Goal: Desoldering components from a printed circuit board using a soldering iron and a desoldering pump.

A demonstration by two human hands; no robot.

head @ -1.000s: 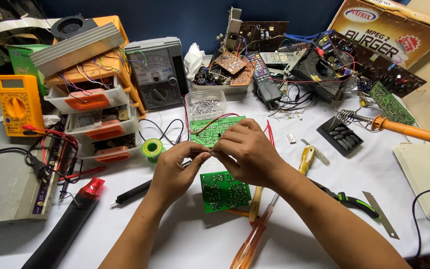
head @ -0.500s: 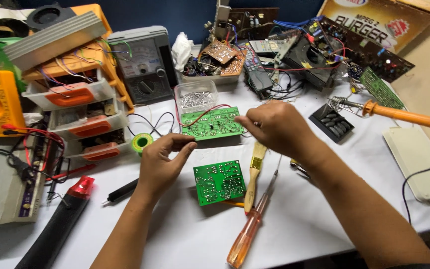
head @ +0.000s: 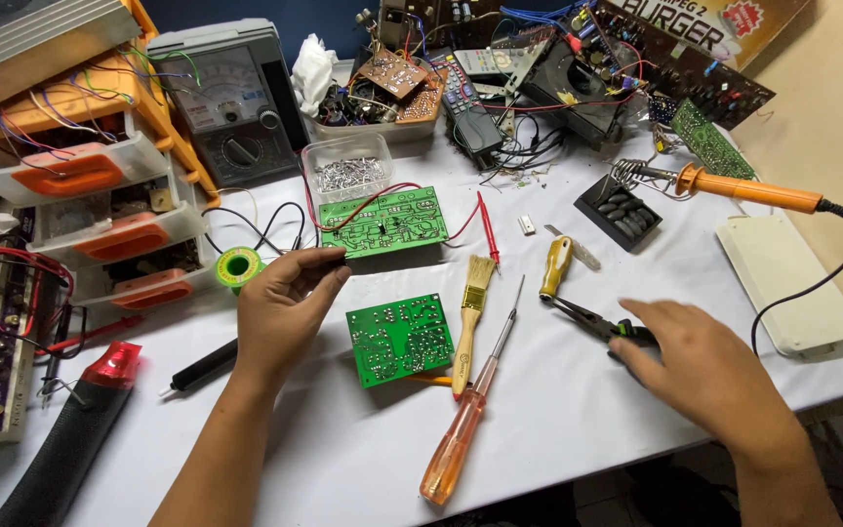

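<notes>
Needle-nose pliers with black-and-green handles (head: pixel 605 326) lie on the white tabletop (head: pixel 578 429); our right hand (head: pixel 704 376) covers their grips, fingers loosely curled, not visibly clamped. Our left hand (head: pixel 280 307) pinches something small and dark, too small to identify, at the near-left corner of the wired green circuit board (head: pixel 382 222), probably steadying it. Between both hands sit a bare green circuit board (head: pixel 400 337), a wooden brush (head: pixel 472 312) and an orange-handled screwdriver (head: pixel 470 420). Open tabletop remains nearer us, toward the front edge.
</notes>
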